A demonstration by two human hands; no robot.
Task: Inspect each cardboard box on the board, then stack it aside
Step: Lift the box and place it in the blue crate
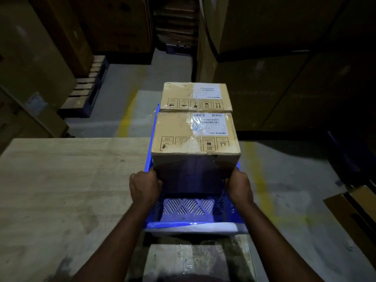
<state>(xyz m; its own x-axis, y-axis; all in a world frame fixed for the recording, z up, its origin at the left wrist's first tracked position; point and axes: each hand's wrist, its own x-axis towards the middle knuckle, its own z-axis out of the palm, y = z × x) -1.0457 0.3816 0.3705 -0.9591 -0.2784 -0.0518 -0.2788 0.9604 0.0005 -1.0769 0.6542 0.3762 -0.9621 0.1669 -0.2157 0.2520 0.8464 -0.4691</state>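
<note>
The cardboard box [195, 135] is held over the blue crate [189, 208], which stands just beside the right edge of the table [61, 180]. Its labelled top is turned upward and its shaded near face is turned toward the person. A second cardboard box [196, 96] is seen touching its far side, so the two form a row running straight away from the person. Whether the near box is lifted clear of the crate or rests on its rim cannot be told.

The box lies directly ahead of both hands, and neither is nearer. The left hand [145, 184] is curled round the lower near left corner, the right hand [239, 185] round the lower near right corner, so the box is gripped between them. The table lies to the left of the box, so a sideways carry toward the left hand is judged likely if the box is to be set there.
</note>
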